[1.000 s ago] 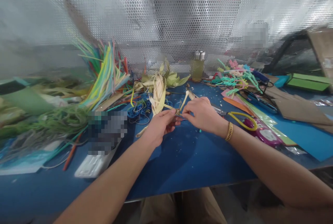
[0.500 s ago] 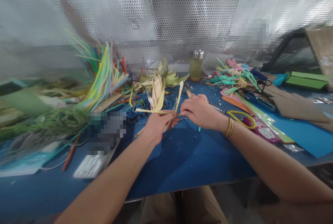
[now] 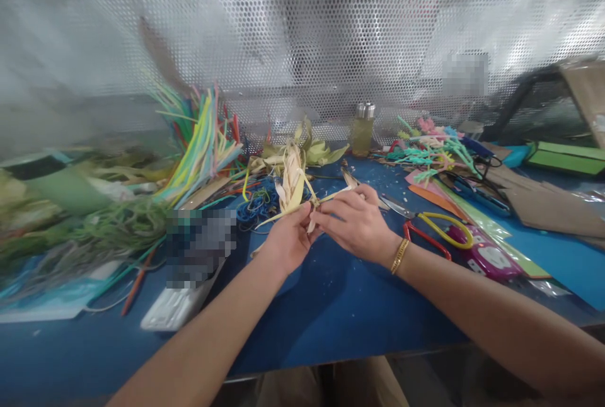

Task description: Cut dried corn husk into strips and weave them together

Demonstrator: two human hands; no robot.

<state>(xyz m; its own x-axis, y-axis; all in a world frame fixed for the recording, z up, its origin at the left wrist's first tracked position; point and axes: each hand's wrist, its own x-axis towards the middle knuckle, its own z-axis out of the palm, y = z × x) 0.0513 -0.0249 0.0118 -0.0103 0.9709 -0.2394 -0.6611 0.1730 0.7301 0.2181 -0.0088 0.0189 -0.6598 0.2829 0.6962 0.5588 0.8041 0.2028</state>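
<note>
"What do you have at the grip?"

"On my head feed the left hand [image 3: 289,240] has its thumb and fingers closed in a pinch on some pale strips [image 3: 315,203], right where they cross."

"And the other one?"

"My right hand [image 3: 355,220] has its fingers curled in, tips touching the same crossing. Its thumb is hidden from me, so I can't tell whether that grip is fully closed. There's a gold bracelet [image 3: 399,256] on that wrist."

"Where do the strips run?"

"They're between the two hands, out over the surface [image 3: 350,322]. One end points up and away, one out toward the right hand, one down past the left thumb."

"What's just beyond?"

"A bundle of dry husk [image 3: 289,174], directly behind the left hand. I can't make out whether the strips join it. Blue string [image 3: 258,204] is tangled to its left, and greener husk leaves [image 3: 321,151] lie behind."

"Farther out?"

"Scissors [image 3: 415,215] lie near the right wrist, with one yellow and one red handle, beside a purple object [image 3: 486,254]. A bottle [image 3: 363,131] stands at the back, in front of a perforated metal panel [image 3: 326,29]."
</note>
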